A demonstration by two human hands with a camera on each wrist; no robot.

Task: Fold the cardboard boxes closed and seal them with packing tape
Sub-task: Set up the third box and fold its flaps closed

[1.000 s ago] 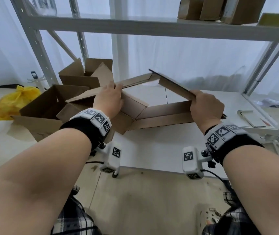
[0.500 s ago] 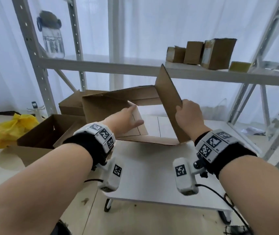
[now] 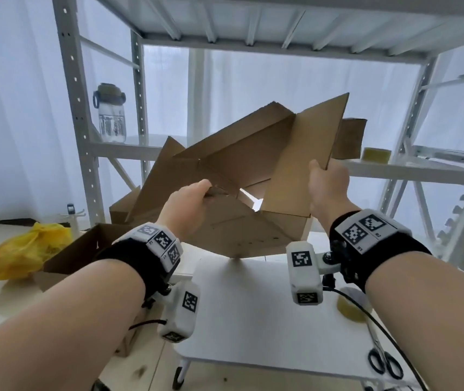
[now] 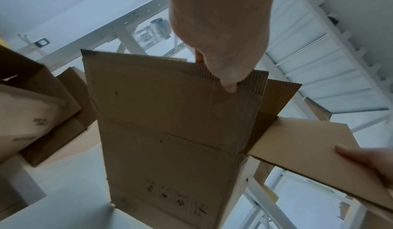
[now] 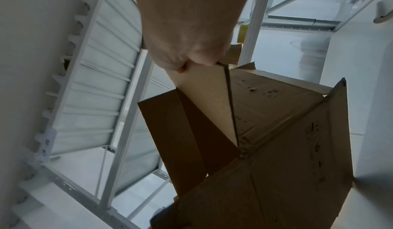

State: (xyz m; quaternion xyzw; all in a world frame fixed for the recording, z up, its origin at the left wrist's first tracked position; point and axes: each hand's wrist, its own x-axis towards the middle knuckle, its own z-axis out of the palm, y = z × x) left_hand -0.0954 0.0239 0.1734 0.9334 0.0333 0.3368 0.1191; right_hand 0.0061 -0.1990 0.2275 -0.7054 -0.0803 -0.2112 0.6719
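Observation:
An unsealed brown cardboard box [image 3: 242, 170] hangs tilted in the air above the small white table [image 3: 253, 320], its flaps splayed out. My left hand [image 3: 190, 204] pinches the edge of one flap [image 4: 170, 89] with thumb in front and fingers behind. My right hand [image 3: 328, 184] grips the edge of a lighter flap [image 3: 304, 159] on the right side; in the right wrist view [image 5: 191, 52] its fingers curl round that flap's corner. A roll of yellowish tape [image 3: 349, 309] lies on the table under my right wrist.
Scissors [image 3: 384, 365] lie at the table's right edge. Open boxes [image 3: 75, 255] and a yellow bag [image 3: 19, 252] sit on the floor at left. A white metal rack [image 3: 75, 114] stands behind, holding a bottle [image 3: 110, 114], another tape roll [image 3: 376, 155] and a box [image 3: 352, 136].
Both hands have lifted the box up off the table and tilted it, and the flattened box has opened out. My view has swung upward toward the rack.

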